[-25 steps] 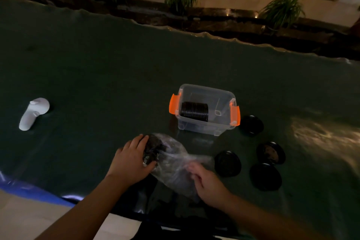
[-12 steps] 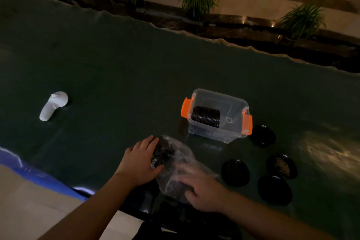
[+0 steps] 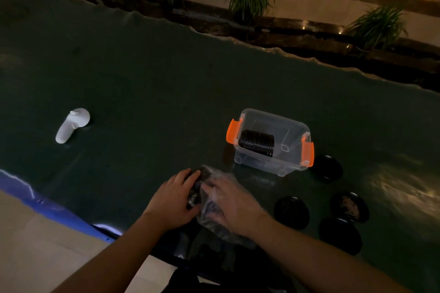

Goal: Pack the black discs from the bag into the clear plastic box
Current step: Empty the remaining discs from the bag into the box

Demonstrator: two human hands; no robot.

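Note:
My left hand (image 3: 173,200) grips the closed end of a clear plastic bag (image 3: 221,231) from outside, fingers curled over a clump of black discs (image 3: 198,187) inside it. My right hand (image 3: 234,204) is inside the bag under the film. Its fingers stretch out and reach the clump, and I see no disc held in them. The clear plastic box (image 3: 262,162) with orange latches stands open just beyond the bag. A row of black discs (image 3: 257,143) stands on edge in its left half.
Several larger round black pieces lie on the dark table to the right: one beside the box (image 3: 327,169) and three nearer me (image 3: 291,211) (image 3: 350,207) (image 3: 340,235). A white controller (image 3: 71,125) lies far left. The table's blue near edge (image 3: 71,219) runs at lower left.
My right hand has moved left from the bag's open end into the bag, up to the discs. My left hand has kept its hold on the bag.

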